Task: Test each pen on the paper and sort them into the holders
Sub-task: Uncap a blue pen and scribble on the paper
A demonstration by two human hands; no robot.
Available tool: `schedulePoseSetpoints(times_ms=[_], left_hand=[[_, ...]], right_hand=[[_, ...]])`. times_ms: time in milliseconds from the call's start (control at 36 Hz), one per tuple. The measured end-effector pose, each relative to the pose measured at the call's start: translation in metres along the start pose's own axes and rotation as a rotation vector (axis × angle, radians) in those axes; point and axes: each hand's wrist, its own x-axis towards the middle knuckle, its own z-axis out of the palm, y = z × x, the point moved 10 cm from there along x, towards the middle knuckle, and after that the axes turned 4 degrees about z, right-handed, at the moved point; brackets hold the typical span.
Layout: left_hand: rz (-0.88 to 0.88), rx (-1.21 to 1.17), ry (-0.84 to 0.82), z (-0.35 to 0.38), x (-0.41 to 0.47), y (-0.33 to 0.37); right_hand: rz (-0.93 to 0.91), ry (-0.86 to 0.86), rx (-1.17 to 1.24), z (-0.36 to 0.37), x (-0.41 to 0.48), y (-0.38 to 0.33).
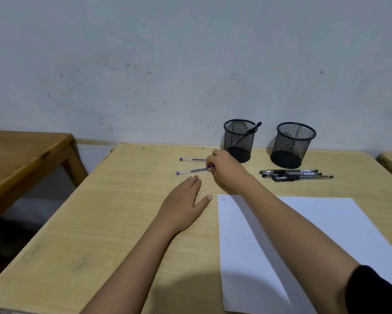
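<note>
Soft, fairly dim light there, and a cool grey cast lay on the wall [145, 64]. A broad shadow pooled at the near edge of the table [99, 223], and a dark band ran across the paper [337, 223]. Table edges bowed, wide-angle; fine detail looked soft.

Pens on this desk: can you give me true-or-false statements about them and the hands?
1. The right hand pinches the nearer purple pen. True.
2. Both holders contain a pen. False: only the left holder does; the right holder looks empty.
3. The left hand lies flat on the table. True.
4. The black pens lie on the paper. False: they lie on the table beyond it.
</note>
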Motion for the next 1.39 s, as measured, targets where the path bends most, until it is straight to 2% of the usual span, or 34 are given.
schedulePoseSetpoints(times_ms=[111,250,361,417,500,583,639,750,972,1139,1306,1389], left_hand=[[-0.003,-0.019,0.002,0.0,0.0,0.001],[-0.002,-0.042,0.011,-0.003,-0.001,0.003],[-0.032,-0.149,0.001,-0.007,0.001,0.001],[-0.08,-0.331,0.054,-0.015,0.002,-0.003],[-0.155,-0.693,0.13,-0.021,0.001,-0.005],[-0.15,-1.041,0.137,-0.019,0.0,0.009],[-0.114,-1.14,0.17,-0.025,0.0,0.019],[-0.023,-1.128,0.262,-0.045,0.005,0.031],[0.039,-1.148,0.291,-0.058,0.009,0.045],[0.095,-1.029,0.299,-0.068,0.009,0.044],[0.13,-0.936,0.298,-0.074,0.004,0.046],[0.052,-0.917,0.523,-0.104,-0.006,0.006]], right_hand=[[0.011,0.065,0.073,-0.009,-0.012,0.011],[0.139,0.246,0.403,-0.047,-0.034,0.025],[0.232,0.318,0.601,-0.063,-0.053,0.032],[0.293,0.359,0.687,-0.067,-0.063,0.039],[0.344,0.362,0.955,-0.064,-0.075,0.043],[0.283,0.33,1.171,-0.065,-0.083,0.037],[0.249,0.346,1.254,-0.07,-0.089,0.035],[0.212,0.348,1.342,-0.076,-0.098,0.033],[0.173,0.288,1.265,-0.087,-0.104,0.025],[0.188,0.281,1.208,-0.091,-0.105,0.027],[0.196,0.262,1.273,-0.084,-0.106,0.026],[0.275,0.415,1.425,-0.095,-0.121,0.06]])
